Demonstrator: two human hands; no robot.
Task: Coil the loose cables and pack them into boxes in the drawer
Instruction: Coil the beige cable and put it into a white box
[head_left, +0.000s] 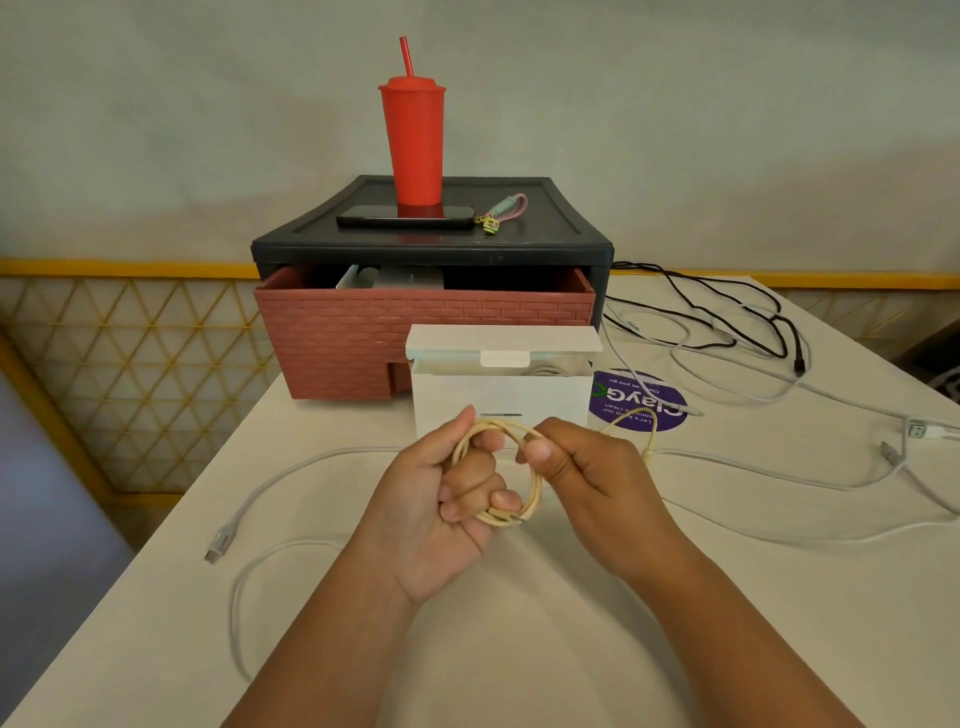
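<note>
– Where's the cable they're working on?
– Up off the table (156, 571), in both hands, just in front of the white box (498, 402). It's the cream cable (511, 517), wound in a few loops round the curled fingers of the left hand (441, 499), palm turned up.
– And the other hand?
– The right hand (587, 467) pinches a strand at the top of the coil between thumb and forefinger, with the other fingers curled in. A loose tail arcs out to the right behind that hand and drops to the tabletop.
– Is the box open?
– Flap up, yes. It stands right in front of the drawer (337, 338). There's something pale inside, possibly another coil, but from here I can't make it out.
– And the drawer?
– Reddish, brick-patterned, pulled partway out of a black cabinet (431, 247). White packaging shows in the gap towards its left side.
– What's lying loose?
– A white cable (270, 478) snakes over the table left of the hands, its plug near the left edge. More white leads (779, 480) run across the right side, with connectors near the right edge. A black cable (727, 317) lies tangled to the right of the cabinet. One white lead crosses a round purple sticker (613, 400).
– Anything on top of the cabinet?
– A red tumbler (413, 145) with a straw, a dark phone (405, 215) lying flat just in front of it, and a small pink-and-green strap (506, 208) beside the phone.
</note>
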